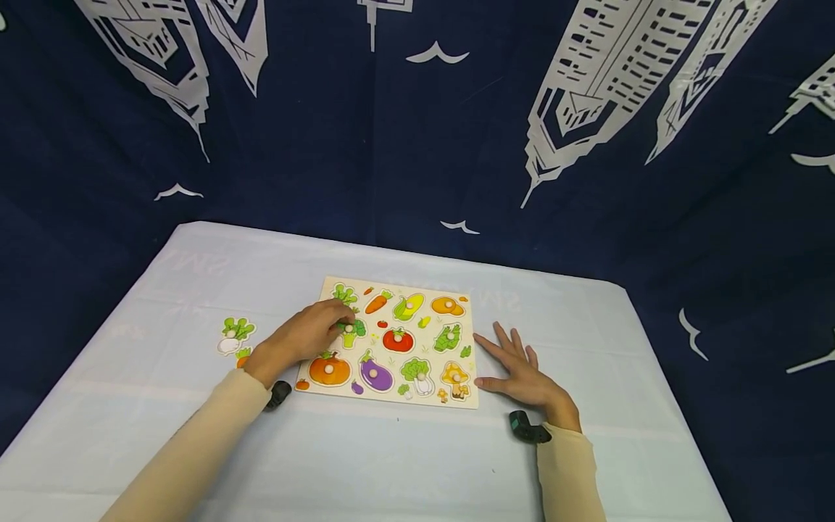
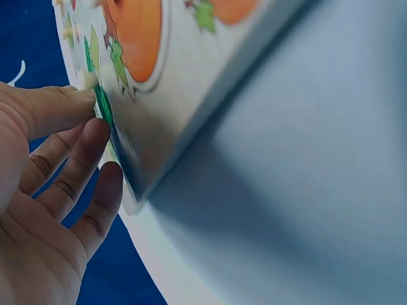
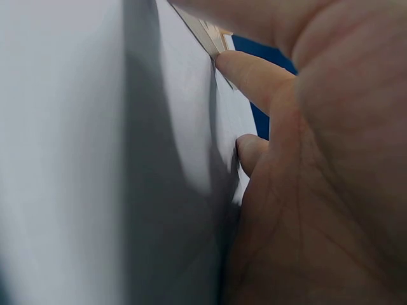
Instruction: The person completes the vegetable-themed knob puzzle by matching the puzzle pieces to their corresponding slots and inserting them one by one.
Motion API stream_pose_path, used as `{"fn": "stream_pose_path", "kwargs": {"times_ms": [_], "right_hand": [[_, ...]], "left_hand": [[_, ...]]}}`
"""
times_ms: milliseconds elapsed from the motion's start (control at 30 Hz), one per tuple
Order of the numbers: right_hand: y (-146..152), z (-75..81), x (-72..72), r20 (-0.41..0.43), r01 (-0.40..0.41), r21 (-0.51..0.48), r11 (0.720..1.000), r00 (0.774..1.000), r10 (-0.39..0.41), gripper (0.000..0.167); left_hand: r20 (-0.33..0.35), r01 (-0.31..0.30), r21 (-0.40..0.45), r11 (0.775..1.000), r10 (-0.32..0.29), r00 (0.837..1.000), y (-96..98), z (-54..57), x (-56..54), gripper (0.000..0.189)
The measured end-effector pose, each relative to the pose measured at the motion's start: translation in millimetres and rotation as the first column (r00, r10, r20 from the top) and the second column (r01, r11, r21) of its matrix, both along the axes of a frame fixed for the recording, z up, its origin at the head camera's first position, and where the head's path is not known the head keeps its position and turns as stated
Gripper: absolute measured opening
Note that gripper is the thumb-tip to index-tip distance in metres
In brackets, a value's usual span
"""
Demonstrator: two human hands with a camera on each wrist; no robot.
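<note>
A wooden vegetable puzzle board (image 1: 424, 401) lies on the table, with knobbed pieces such as a tomato (image 1: 398, 340), an eggplant (image 1: 375, 375) and a pumpkin (image 1: 329, 370) in it. My left hand (image 1: 301, 335) reaches over the board's left side and pinches the broccoli piece (image 1: 353, 333), which its fingers partly cover. In the left wrist view, thumb and fingertips meet at a green piece (image 2: 103, 107) close over the board. My right hand (image 1: 522, 372) rests beside the right edge, fingers spread, with fingertips at the board's side (image 3: 202, 37).
A white radish piece with green leaves (image 1: 233, 336) lies on the white table (image 1: 417, 464), left of the board. Near it an orange piece (image 1: 243, 357) is partly hidden by the left wrist. A dark blue printed cloth (image 1: 391, 145) hangs behind the table.
</note>
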State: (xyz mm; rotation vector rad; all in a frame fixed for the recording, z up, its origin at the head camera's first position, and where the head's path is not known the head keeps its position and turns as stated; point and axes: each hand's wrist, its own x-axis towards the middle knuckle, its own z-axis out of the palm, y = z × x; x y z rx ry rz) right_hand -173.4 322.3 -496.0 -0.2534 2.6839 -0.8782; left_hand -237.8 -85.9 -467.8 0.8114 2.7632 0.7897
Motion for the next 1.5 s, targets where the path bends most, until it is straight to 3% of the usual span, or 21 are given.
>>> {"fn": "stream_pose_path", "kwargs": {"times_ms": [233,500,1200,1500], "right_hand": [[-1,1.2,-0.2,0.002,-0.005,0.010,1.000,1.000,0.005,0.088],[1,3.3,-0.3,0.002,0.005,0.028,1.000,1.000,-0.005,0.088],[2,-0.9,1.8,0.005,0.005,0.020,1.000,1.000,-0.005,0.088],[0,-1.0,0.1,0.000,-0.010,0.020,1.000,1.000,0.010,0.087]], "left_hand": [[0.013,-0.032,0.013,0.999,0.032,0.999,-12.1,5.7,0.3,0.021],[-0.068,-0.046,0.021,0.999,0.048,0.997,-30.3,14.4,1.8,0.021],[-0.093,-0.129,0.053,0.990,0.133,0.987,-70.1,18.3,9.1,0.023],[-0.095,-0.167,0.042,0.985,0.170,0.981,-102.2,27.0,15.3,0.024]]}}
